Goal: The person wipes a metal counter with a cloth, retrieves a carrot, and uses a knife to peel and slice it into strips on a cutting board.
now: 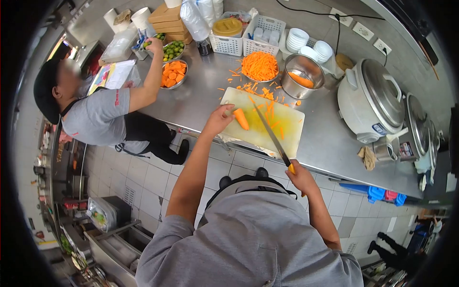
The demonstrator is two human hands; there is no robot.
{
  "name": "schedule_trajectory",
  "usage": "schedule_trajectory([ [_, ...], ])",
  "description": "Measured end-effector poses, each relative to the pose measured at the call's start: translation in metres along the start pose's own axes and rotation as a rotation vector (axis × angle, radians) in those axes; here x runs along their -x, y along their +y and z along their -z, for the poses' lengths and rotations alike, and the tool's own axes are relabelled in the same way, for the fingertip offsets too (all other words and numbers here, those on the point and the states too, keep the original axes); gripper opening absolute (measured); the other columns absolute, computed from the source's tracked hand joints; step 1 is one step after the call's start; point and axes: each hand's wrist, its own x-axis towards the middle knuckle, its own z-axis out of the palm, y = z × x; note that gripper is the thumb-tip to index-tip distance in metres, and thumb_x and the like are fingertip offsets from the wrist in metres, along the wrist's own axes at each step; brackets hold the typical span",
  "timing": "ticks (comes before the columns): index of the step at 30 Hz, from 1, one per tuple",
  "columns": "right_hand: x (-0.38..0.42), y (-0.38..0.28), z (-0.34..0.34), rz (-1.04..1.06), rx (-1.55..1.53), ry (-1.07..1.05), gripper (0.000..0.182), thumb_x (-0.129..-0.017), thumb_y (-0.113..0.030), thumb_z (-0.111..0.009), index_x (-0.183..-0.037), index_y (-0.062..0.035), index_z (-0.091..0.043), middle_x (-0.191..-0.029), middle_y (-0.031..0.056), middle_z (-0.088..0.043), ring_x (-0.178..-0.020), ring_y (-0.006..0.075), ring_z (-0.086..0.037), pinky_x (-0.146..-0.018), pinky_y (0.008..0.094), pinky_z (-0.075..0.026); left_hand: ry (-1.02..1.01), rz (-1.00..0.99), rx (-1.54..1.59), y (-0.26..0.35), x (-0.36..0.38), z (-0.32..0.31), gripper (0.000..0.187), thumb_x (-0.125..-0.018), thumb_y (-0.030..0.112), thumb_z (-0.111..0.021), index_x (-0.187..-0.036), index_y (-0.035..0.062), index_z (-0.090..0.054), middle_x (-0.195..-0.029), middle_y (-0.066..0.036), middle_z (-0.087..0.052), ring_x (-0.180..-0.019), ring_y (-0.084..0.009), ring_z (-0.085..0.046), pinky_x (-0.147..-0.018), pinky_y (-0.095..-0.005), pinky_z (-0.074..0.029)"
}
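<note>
One co-worker [98, 115] in a black cap stands at the left, a hand [155, 46] raised beside a bowl of round green fruit [174, 49]. Just in front of that fruit, a metal bowl [184, 80] holds thick carrot pieces [172, 73] on the steel counter [203, 88]. Next comes the person's left hand [220, 119], its fingers bent at the upper end of a peeled carrot [241, 119]; I cannot tell whether they grip it or only touch. The carrot lies on the left part of a cutting board [292, 122], which is stained yellow and strewn with orange shreds. Behind the board, a heap of shredded carrot [259, 66] fills a bowl, with stray strips around it. A long knife [271, 131] slants across the board to the right of the carrot. Near the heap stands a steel pot [296, 91] with something orange inside. The right hand [301, 178], at the board's near edge, has its fingers wrapped around the knife's yellow handle. Farther right are stacked white bowls [297, 39], a large rice cooker [370, 103] and a crumpled cloth [367, 158].
</note>
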Motion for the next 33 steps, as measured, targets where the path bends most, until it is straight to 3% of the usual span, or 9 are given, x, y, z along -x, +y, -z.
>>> schedule_trajectory([
  [2,-0.014,0.01,0.006,0.063,0.057,-0.106,0.049,-0.09,-0.026,-0.06,-0.131,-0.0036,-0.046,-0.097,0.0283,-0.066,-0.093,0.0459,-0.063,-0.081,0.0495,-0.05,-0.169,0.102,0.1,0.003,0.004,-0.001,0.033,-0.083,0.012,-0.073,-0.114,0.0059,-0.063,-0.11,-0.009,-0.061,-0.07,-0.0136,-0.056,-0.068,-0.0261,-0.051],
  [5,-0.032,0.006,0.024,0.124,0.13,-0.146,0.05,-0.089,-0.026,-0.061,-0.131,-0.0025,-0.047,-0.099,0.029,-0.066,-0.094,0.0456,-0.063,-0.082,0.0497,-0.05,-0.101,0.096,-0.16,0.024,0.014,-0.011,0.033,-0.081,0.014,-0.074,-0.112,0.0076,-0.064,-0.12,-0.01,-0.059,-0.082,-0.0206,-0.061,-0.075,-0.031,-0.052],
  [8,-0.049,0.001,0.029,0.176,0.197,-0.15,0.05,-0.089,-0.026,-0.061,-0.131,-0.0032,-0.047,-0.098,0.0292,-0.066,-0.094,0.0454,-0.063,-0.083,0.0498,-0.05,0.187,-0.111,-0.134,0.038,0.014,-0.03,0.034,-0.08,0.013,-0.074,-0.111,0.0074,-0.063,-0.113,-0.009,-0.063,-0.087,-0.0251,-0.062,-0.078,-0.033,-0.052],
  [11,-0.063,-0.004,0.027,0.208,0.206,-0.176,0.05,-0.089,-0.027,-0.06,-0.131,-0.0034,-0.048,-0.098,0.029,-0.066,-0.094,0.0451,-0.063,-0.083,0.0499,-0.05,0.072,-0.147,-0.198,0.036,0.01,-0.033,0.031,-0.08,0.013,-0.074,-0.107,0.0065,-0.062,-0.108,-0.011,-0.064,-0.092,-0.0286,-0.062,-0.08,-0.0347,-0.051],
  [14,-0.07,-0.002,0.02,0.271,0.197,-0.184,0.05,-0.089,-0.027,-0.06,-0.131,-0.0033,-0.047,-0.1,0.0288,-0.065,-0.096,0.0447,-0.063,-0.084,0.0501,-0.05,0.019,0.029,-0.207,0.033,0.013,-0.036,0.037,-0.08,0.012,-0.075,-0.113,0.0071,-0.059,-0.1,-0.007,-0.06,-0.076,-0.0184,-0.058,-0.07,-0.0313,-0.05],
  [17,-0.078,-0.005,0.022,0.306,0.182,-0.181,0.049,-0.09,-0.026,-0.059,-0.131,-0.0028,-0.047,-0.102,0.0288,-0.065,-0.097,0.0445,-0.063,-0.084,0.0503,-0.049,0.071,0.163,-0.165,0.039,0.023,-0.039,0.034,-0.08,0.013,-0.074,-0.11,0.0068,-0.06,-0.104,-0.01,-0.062,-0.085,-0.025,-0.062,-0.075,-0.0345,-0.052],
  [20,-0.076,-0.01,0.025,0.283,0.199,-0.197,0.047,-0.09,-0.025,-0.058,-0.13,-0.0024,-0.047,-0.103,0.0289,-0.065,-0.097,0.0445,-0.062,-0.084,0.0505,-0.049,0.136,0.057,-0.141,0.049,0.028,-0.042,0.035,-0.08,0.013,-0.075,-0.11,0.0069,-0.059,-0.101,-0.009,-0.061,-0.08,-0.0225,-0.061,-0.07,-0.0325,-0.051],
  [24,-0.08,-0.009,0.021,0.305,0.19,-0.164,0.045,-0.091,-0.025,-0.057,-0.129,-0.0025,-0.047,-0.102,0.0287,-0.065,-0.096,0.0449,-0.062,-0.083,0.0506,-0.05,0.135,0.158,-0.127,0.047,0.027,-0.05,0.036,-0.08,0.012,-0.075,-0.111,0.0072,-0.058,-0.1,-0.008,-0.06,-0.077,-0.0214,-0.06,-0.069,-0.0311,-0.051],
  [33,-0.079,-0.013,0.032,0.375,0.207,-0.119,0.043,-0.092,-0.026,-0.057,-0.128,-0.003,-0.048,-0.1,0.0275,-0.065,-0.091,0.0443,-0.064,-0.079,0.0506,-0.052,0.139,0.041,-0.17,0.042,0.025,-0.053,0.04,-0.08,0.013,-0.076,-0.114,0.0077,-0.055,-0.099,-0.007,-0.056,-0.066,-0.0142,-0.055,-0.063,-0.029,-0.049],
])
